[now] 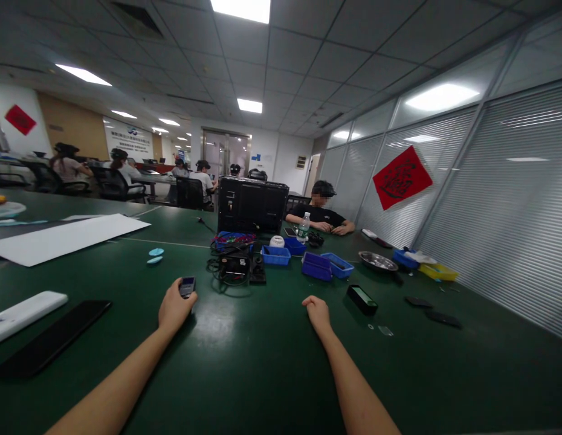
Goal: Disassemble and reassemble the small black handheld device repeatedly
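Note:
My left hand [174, 307] is wrapped around a small dark grey device with a screen [187, 287], holding it at the green table's surface. Its lower part is hidden by my fingers and thumb. My right hand [317, 313] rests on the table as a loose fist, with its fingers curled inward and nothing showing in them. To the right of that fist stands a black open box [362, 299] with something pale green inside. Beyond my hands, between them, a black power unit with tangled cables [234, 267] lies on the table.
A black monitor-like case [252, 206] stands behind blue trays [275, 256], with a water bottle [304, 226] nearby. A metal bowl [377, 261] is at right. White [27, 314] and black [54, 338] slabs lie at left. A person [324, 211] sits across the table.

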A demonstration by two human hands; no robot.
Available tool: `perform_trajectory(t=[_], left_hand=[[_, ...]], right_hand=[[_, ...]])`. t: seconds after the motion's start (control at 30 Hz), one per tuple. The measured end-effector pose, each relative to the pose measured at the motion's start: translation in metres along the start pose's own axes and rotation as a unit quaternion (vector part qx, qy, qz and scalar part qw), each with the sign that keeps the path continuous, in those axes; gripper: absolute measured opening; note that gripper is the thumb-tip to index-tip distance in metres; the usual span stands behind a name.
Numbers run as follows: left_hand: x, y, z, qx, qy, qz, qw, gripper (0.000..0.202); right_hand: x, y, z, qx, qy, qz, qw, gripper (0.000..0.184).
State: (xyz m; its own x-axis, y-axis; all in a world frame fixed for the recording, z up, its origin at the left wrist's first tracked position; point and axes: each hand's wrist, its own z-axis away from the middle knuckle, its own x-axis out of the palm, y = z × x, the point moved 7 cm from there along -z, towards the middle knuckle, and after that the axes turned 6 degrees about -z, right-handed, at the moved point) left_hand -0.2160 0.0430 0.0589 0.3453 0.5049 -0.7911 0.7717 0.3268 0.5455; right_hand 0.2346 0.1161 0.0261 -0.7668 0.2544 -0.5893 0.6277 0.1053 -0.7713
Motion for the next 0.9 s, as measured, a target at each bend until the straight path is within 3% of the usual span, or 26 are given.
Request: perform_trajectory(t=[0.43, 0.6, 0.7, 0.9], left_hand=[[0.004, -0.003, -0.001, -0.005, 0.009, 0.003, 1.0, 0.073], [0.007, -0.006, -0.007, -0.02, -0.048, -0.013, 0.999, 0.074], [-0.005, -0.018, -0.016, -0.046, -0.057, -0.025, 0.997, 0.071], [-0.041, -0.066, -0.039, -0.135, -0.006, -0.053, 0.989, 0.071]], right_hand=[[-0.001, -0.005, 0.001, 0.0, -0.011, 0.008, 1.0, 0.028], [0.001, -0.006, 0.001, 0.002, -0.023, 0.017, 1.0, 0.028], [0.0, -0.01, 0.002, -0.002, -0.027, 0.014, 1.0, 0.028], [0.003, -0.006, 0.002, -0.002, -0.039, 0.011, 0.999, 0.029]])
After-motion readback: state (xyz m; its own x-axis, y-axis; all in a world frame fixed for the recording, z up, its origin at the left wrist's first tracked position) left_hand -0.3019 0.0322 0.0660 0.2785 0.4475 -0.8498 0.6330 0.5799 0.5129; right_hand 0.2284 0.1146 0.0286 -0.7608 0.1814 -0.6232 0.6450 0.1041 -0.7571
